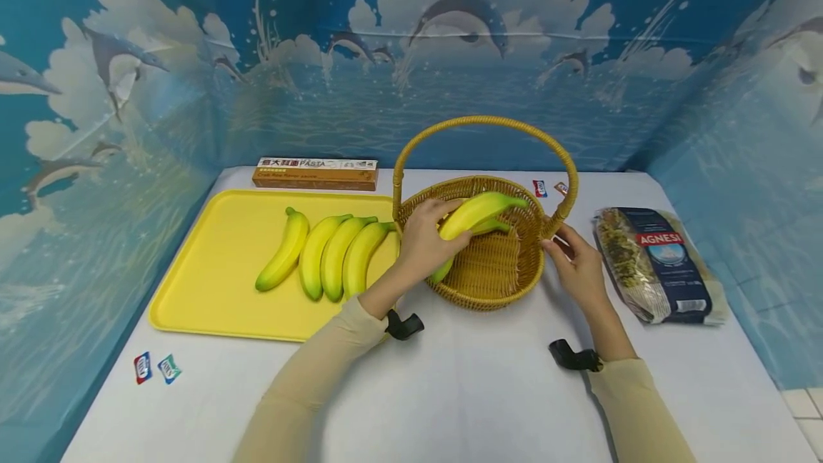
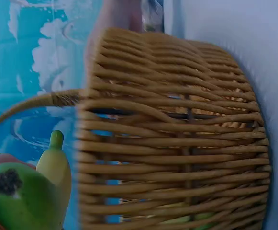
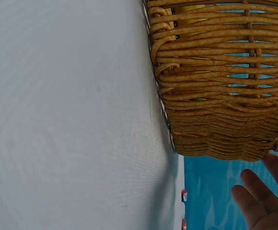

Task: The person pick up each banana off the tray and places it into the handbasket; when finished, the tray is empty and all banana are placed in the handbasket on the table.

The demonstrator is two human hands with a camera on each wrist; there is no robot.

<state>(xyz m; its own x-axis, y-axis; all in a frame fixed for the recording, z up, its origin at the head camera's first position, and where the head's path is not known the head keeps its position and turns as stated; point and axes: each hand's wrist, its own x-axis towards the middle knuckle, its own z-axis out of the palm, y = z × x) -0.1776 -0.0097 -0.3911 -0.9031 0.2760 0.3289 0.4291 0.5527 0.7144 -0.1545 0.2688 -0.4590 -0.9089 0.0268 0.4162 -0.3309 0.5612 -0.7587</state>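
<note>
the left grip (image 1: 426, 236) pinches a banana (image 1: 476, 215) over the wicker basket (image 1: 479, 301), its long axis slanting, stem pointing right and slightly away; the right grip (image 1: 579, 266) pinches the basket beside its handle's (image 1: 486, 120) foot.

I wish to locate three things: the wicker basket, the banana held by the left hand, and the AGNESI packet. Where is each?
Wicker basket (image 1: 486, 266): head view, bare woven floor inside.
Held banana (image 1: 476, 213): head view, middle of its yellow side.
AGNESI packet (image 1: 670, 271): head view, dark blue front.
</note>
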